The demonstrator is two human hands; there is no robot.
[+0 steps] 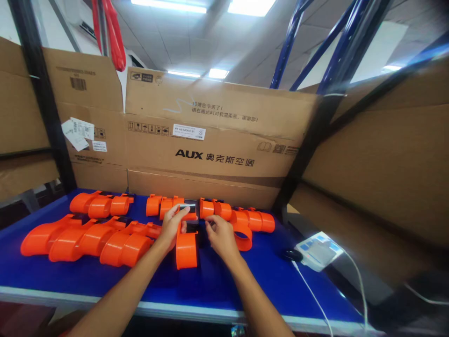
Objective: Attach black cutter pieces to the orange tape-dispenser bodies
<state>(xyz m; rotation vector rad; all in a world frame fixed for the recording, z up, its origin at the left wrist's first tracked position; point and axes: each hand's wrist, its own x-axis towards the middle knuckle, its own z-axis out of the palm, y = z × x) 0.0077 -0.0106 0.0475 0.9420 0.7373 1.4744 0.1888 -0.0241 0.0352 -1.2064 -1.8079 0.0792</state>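
Two parts, an orange plastic cuff [186,251] and a glossy, dark rectangular piece [193,208] above it, are at the middle of a blue tabletop [266,276]. My left hand [171,228] closes around their upper portion, thumb on the dark face. My right hand [223,237] is half curled just beside them; whether it pinches anything, I cannot tell. I judge this as close fingerwork, calling for a steady left grip. More orange cuffs [66,241] lie on both sides. My fingers hide any join; blur obscures detail.
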